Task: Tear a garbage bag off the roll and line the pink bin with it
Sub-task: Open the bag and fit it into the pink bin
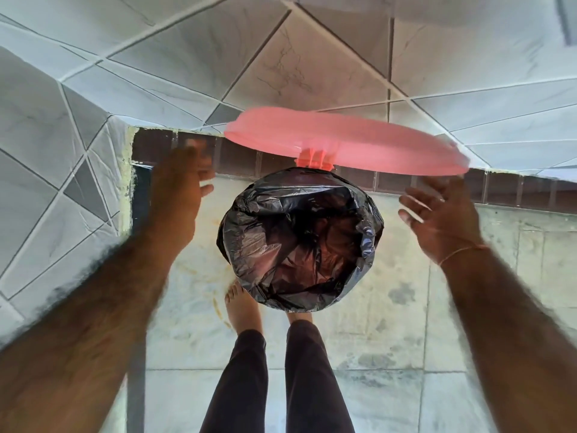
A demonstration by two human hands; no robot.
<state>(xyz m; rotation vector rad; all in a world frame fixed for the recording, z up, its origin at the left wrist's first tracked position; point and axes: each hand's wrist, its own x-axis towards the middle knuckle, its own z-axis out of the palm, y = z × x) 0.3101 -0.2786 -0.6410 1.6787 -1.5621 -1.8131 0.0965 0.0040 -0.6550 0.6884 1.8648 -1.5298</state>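
Nearest, one bare foot (240,304) stands against the front of the bin, seemingly on its pedal. The black bag (299,239) lines the pink bin, its edge folded over the whole rim. Both hands hover apart from it, empty: left hand (179,198) loosely spread, right hand (440,220) wide. Beyond, the lid (343,140) stands raised. Judging by this, check the fold sits even, then lower the lid gently.
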